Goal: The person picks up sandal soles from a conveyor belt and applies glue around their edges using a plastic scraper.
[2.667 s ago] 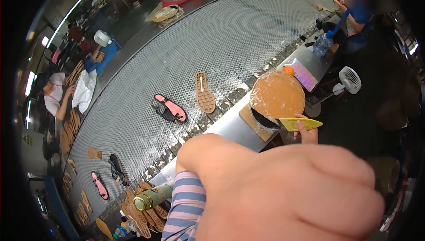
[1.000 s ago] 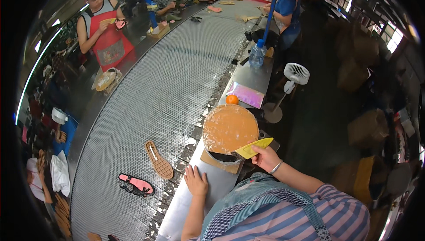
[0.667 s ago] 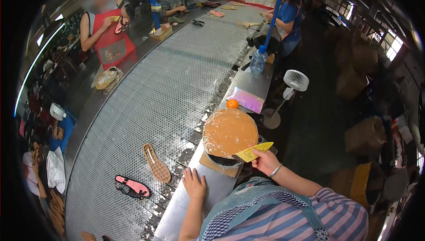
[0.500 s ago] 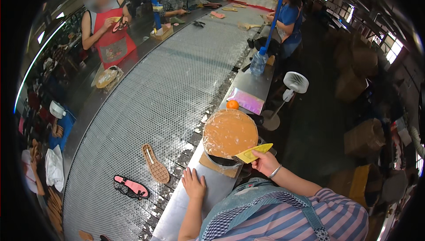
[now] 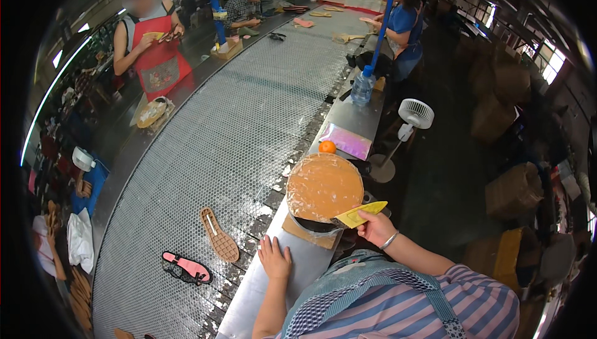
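My left hand (image 5: pixel 274 258) lies flat on the metal ledge (image 5: pixel 252 283) beside the mesh conveyor, fingers spread and holding nothing. In my right hand (image 5: pixel 376 228) is a yellow wedge-shaped scraper (image 5: pixel 362 214), gripped by its wide end. Its darker edge points left, by the rim of a round tub (image 5: pixel 325 186) whose top is tan and covered with wrinkled clear film. On the mesh to the left of my left hand lie a tan shoe sole (image 5: pixel 220 236) and a black sandal with a pink insole (image 5: pixel 188 268).
An orange (image 5: pixel 327 147), a shiny pink-violet pouch (image 5: pixel 346 141) and a blue-capped bottle (image 5: pixel 362 86) stand along the ledge beyond the tub. A white fan (image 5: pixel 415 114) is to the right. Across the conveyor (image 5: pixel 205 134) a person in a red apron (image 5: pixel 163 68) works; others are farther off.
My hands and the scraper have hardly moved; the view has shifted slightly. Across the conveyor, the red-aproned person's hands have shifted. At the far right, a pink piece now shows at the blue-clad person's hands.
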The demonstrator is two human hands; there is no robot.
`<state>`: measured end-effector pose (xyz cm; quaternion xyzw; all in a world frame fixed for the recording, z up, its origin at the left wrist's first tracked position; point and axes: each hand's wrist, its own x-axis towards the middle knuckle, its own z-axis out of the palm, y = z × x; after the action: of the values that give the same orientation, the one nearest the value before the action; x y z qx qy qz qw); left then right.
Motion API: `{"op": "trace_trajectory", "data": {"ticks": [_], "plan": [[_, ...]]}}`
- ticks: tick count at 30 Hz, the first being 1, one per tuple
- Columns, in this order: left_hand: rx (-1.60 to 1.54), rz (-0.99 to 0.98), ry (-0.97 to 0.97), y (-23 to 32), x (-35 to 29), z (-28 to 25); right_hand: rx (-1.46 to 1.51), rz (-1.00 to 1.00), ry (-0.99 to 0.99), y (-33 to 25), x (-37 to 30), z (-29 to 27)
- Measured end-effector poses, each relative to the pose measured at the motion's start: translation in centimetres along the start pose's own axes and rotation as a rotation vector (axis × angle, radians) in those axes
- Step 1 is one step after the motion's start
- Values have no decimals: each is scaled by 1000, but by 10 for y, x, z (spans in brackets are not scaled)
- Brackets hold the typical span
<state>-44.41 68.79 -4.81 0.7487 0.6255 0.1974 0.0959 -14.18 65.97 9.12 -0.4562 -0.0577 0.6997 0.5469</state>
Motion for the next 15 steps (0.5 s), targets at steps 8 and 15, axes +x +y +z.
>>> {"op": "trace_trajectory", "data": {"ticks": [8,15], "plan": [[3,-7,-15,4,3,0,59,25,28,-2,3,-6],[7,-8,-10,4,4,3,80,16,26,-3,5,-9]]}}
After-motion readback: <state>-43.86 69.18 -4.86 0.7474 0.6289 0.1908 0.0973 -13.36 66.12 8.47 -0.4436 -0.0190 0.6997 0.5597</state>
